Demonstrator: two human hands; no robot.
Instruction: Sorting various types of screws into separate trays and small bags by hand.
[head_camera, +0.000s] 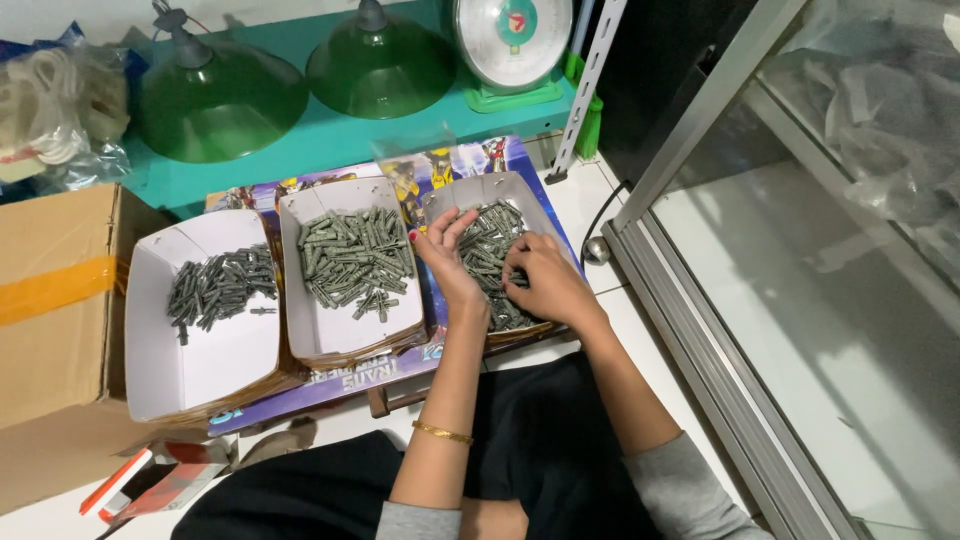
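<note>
Three white paper trays lie side by side on a colourful board. Both hands are in the right tray (535, 208), which holds a heap of small grey plastic plugs (490, 245). My left hand (445, 255) is cupped over the left side of that heap, fingers curled and apart. My right hand (540, 280) rests on the heap's right side, fingertips pinching among the plugs. The middle tray (300, 205) holds several grey plugs (352, 258); the left tray (150, 330) holds a smaller pile (215, 285).
A cardboard box (55, 290) stands at the left. Two green lamp shades (220, 95) and a scale (510, 45) sit on a teal shelf behind. A glass display case (800, 290) runs along the right. A red and white tool (140, 480) lies on the floor.
</note>
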